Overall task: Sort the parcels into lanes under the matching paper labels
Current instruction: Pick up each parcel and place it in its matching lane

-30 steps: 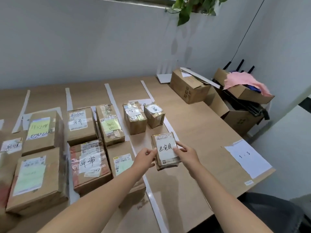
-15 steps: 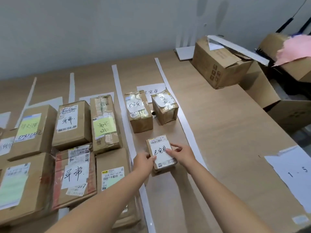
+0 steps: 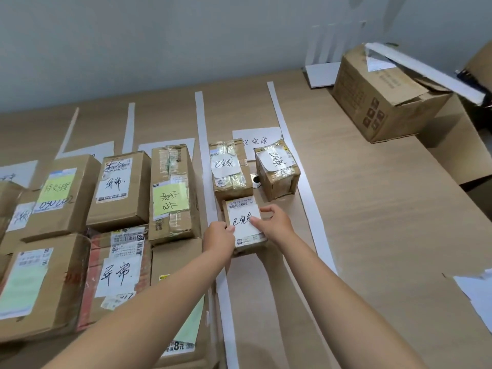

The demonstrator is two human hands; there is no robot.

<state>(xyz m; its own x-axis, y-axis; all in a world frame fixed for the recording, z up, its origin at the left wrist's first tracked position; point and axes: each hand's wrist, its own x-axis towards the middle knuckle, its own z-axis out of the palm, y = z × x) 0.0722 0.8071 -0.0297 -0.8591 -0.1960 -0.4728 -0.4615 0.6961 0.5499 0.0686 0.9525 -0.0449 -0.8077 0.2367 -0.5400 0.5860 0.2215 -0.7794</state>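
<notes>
The small parcel point(image 3: 242, 218) is a flat box of brown cardboard. Its top is almost covered by a white sticker with a barcode at the far edge, black handwritten characters in the middle and a small printed logo at the near corner. It lies between the two hands, with its long side pointing away from the person. The left hand point(image 3: 218, 235) grips the near left edge, the thumb on top of the sticker and the fingers curled under the side. The right hand point(image 3: 278, 223) holds the right edge, its thumb pressed on the handwriting and the fingers bent over the far right corner. I cannot tell whether the box rests fully on the table point(image 3: 372, 222). Just beyond the fingers stand two taped parcels point(image 3: 231, 170) with similar handwritten stickers, and behind them lies the paper label point(image 3: 257, 141). A white strip point(image 3: 202, 155) runs just left of the left hand, and another strip point(image 3: 306, 198) runs right of the right hand.
</notes>
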